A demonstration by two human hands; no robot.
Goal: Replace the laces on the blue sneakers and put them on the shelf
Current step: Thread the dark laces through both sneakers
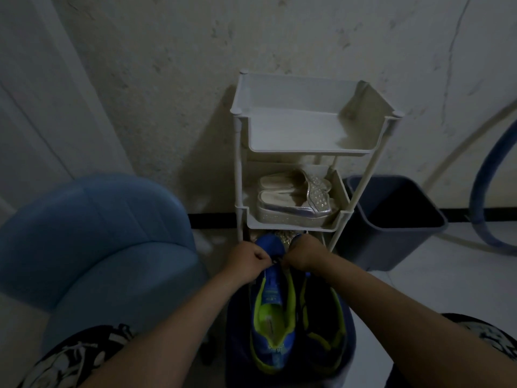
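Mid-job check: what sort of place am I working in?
Probably a home entryway or utility corner: a white tiered shoe rack against a bare wall, silver sandals on its middle tier, with a blue padded chair and a dark bin beside it.

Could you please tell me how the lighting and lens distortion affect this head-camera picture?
Head view: dim and bluish; the shelf throws a soft shadow leftward on the wall; wide-angle distortion stretches the forearms; the blue sneakers are readable, but whether the left hand and right hand grip anything is too dark to tell.
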